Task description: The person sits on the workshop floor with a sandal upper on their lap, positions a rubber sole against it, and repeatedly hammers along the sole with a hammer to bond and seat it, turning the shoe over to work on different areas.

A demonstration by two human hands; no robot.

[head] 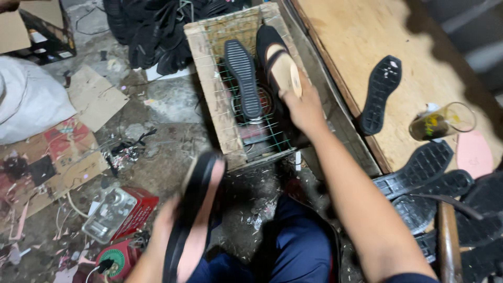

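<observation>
**Mia:** What was the right hand doing?

**Ben:** It reached out to a black shoe that lay on the wire rack. The fingers were closed on the back end of the shoe, at the heel. The tan inside of the shoe faced up.

**Mia:** Why did the shoe lie on a rack?

**Ben:** I think the wires let warm air come up from below. A black sole lay just beside the shoe on the same wires, bumpy side up. The rack sat in a wooden box frame, so things stayed up off the dirty floor.

**Mia:** And the left hand?

**Ben:** It held another shoe, low and near the person's knee. That shoe was tipped on its side, so the pink bottom and the black edge showed. The shoe hid most of the fingers. They looked wrapped around it, but I could not tell just how.

**Mia:** What else was near?

**Ben:** A wooden table stood on the right. One black sole lay alone on it, and a glass cup lay tipped over nearby. More soles were piled at the table's near edge, close enough to grab.
</observation>
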